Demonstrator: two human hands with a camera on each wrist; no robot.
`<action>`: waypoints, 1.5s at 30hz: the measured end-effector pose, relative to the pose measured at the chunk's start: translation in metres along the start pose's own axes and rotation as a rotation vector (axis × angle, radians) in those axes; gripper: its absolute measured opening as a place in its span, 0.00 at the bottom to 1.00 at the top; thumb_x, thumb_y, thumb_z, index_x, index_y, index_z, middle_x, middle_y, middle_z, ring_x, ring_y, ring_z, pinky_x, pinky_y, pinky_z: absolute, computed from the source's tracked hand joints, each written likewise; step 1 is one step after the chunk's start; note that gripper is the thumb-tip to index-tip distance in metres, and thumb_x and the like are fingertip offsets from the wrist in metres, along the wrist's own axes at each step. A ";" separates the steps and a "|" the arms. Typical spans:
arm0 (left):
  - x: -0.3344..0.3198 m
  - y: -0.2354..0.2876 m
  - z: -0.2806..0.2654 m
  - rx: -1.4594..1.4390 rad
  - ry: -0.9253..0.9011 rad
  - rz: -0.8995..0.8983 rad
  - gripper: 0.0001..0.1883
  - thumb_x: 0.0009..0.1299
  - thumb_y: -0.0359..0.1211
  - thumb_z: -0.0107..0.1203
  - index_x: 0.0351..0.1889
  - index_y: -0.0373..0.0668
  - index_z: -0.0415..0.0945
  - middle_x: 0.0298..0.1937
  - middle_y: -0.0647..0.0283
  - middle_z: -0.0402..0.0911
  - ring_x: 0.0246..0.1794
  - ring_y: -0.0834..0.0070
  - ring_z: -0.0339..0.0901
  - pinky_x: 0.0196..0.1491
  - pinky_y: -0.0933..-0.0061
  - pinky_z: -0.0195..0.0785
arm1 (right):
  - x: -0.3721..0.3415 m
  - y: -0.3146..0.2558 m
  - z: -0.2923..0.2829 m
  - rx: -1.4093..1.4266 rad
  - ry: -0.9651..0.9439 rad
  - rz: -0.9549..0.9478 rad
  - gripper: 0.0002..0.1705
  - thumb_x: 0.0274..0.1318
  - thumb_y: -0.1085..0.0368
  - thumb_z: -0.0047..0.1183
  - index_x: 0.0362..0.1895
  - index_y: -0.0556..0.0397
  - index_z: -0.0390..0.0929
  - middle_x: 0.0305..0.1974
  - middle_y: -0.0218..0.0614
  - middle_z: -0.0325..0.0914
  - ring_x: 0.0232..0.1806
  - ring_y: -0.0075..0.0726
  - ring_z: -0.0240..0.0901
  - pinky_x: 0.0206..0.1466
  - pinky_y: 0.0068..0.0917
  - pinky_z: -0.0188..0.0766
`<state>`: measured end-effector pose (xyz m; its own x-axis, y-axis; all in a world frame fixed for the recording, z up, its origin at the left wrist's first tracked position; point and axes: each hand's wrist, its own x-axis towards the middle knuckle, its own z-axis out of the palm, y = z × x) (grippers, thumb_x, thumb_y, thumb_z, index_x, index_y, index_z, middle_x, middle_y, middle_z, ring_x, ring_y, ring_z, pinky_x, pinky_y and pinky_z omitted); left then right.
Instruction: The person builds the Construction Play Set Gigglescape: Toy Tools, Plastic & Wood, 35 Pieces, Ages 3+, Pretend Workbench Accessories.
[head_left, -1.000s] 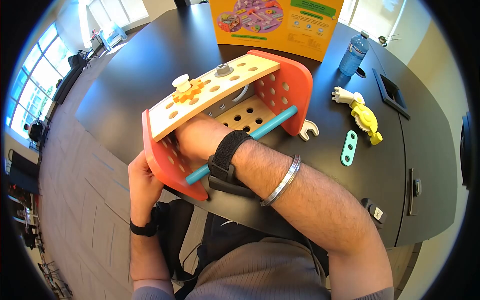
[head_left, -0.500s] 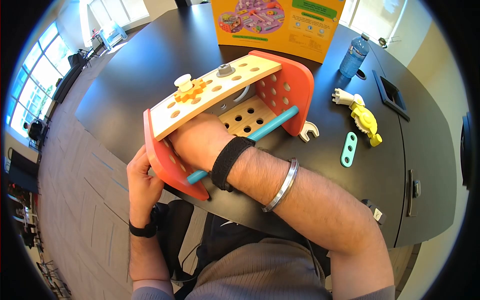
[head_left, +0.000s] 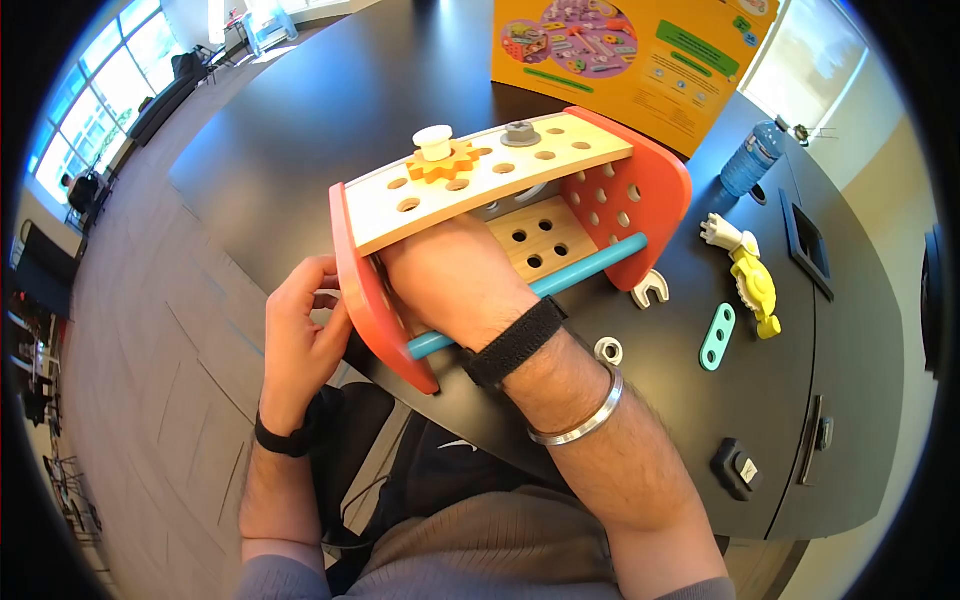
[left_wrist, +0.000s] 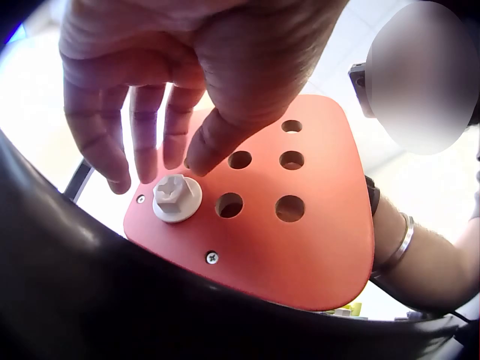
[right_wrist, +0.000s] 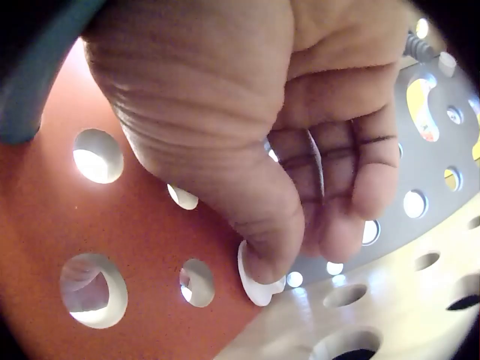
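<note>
A toy workbench [head_left: 470, 205] has red side panels, a wooden perforated top and a blue rod. My right hand [head_left: 455, 270] reaches inside it under the top. In the right wrist view, its thumb and fingers pinch a white nut [right_wrist: 259, 276] against the inner face of the red side panel [right_wrist: 150, 232]. Outside that panel, my left hand [head_left: 305, 325] hangs with loosely bent fingers. The left wrist view has a white bolt [left_wrist: 176, 199] in a panel hole, its cross-slotted head facing out, with the left thumb tip just above it.
On top sit an orange gear [head_left: 442, 163] with a white bolt and a grey bolt [head_left: 520, 133]. To the right lie a wrench end [head_left: 651, 290], a nut [head_left: 608, 351], a green strip [head_left: 717, 337] and a yellow toy piece [head_left: 752, 285]. Behind stand a box [head_left: 620, 70] and bottle [head_left: 753, 157].
The head view has shifted, so the workbench appears farther right. My left fingers have loosened and drawn off the red panel. The right hand stays inside; a nut now shows beside the forearm.
</note>
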<state>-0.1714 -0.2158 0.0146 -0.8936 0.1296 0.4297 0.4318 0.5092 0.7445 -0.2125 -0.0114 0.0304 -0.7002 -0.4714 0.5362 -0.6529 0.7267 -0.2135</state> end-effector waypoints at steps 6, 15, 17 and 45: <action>-0.003 -0.001 -0.001 0.159 -0.047 0.063 0.14 0.75 0.27 0.66 0.57 0.35 0.88 0.56 0.58 0.91 0.45 0.69 0.87 0.45 0.69 0.80 | -0.005 0.002 0.002 -0.048 0.062 -0.015 0.09 0.58 0.64 0.65 0.40 0.53 0.91 0.39 0.45 0.90 0.42 0.54 0.90 0.48 0.47 0.87; -0.004 0.006 -0.001 0.121 -0.060 -0.008 0.16 0.73 0.29 0.68 0.58 0.39 0.90 0.59 0.59 0.90 0.49 0.67 0.86 0.46 0.71 0.78 | -0.002 0.008 0.002 0.016 0.047 0.045 0.07 0.60 0.64 0.64 0.38 0.51 0.91 0.35 0.44 0.90 0.38 0.55 0.91 0.44 0.49 0.87; -0.003 0.006 -0.001 0.143 -0.066 0.028 0.17 0.73 0.29 0.68 0.59 0.39 0.90 0.59 0.59 0.90 0.49 0.67 0.87 0.46 0.71 0.78 | -0.003 0.007 0.000 0.029 0.048 0.079 0.07 0.59 0.64 0.65 0.38 0.51 0.91 0.34 0.44 0.90 0.37 0.56 0.90 0.44 0.50 0.87; -0.001 -0.008 -0.001 0.134 -0.080 0.029 0.10 0.71 0.28 0.70 0.49 0.35 0.90 0.38 0.52 0.92 0.31 0.65 0.87 0.39 0.66 0.80 | -0.002 0.003 -0.002 -0.070 -0.120 0.035 0.08 0.67 0.62 0.62 0.40 0.48 0.92 0.37 0.41 0.93 0.40 0.49 0.93 0.45 0.46 0.89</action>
<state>-0.1742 -0.2205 0.0085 -0.8903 0.2100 0.4041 0.4420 0.6123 0.6555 -0.2122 -0.0075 0.0301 -0.7540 -0.4987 0.4275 -0.6089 0.7748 -0.1702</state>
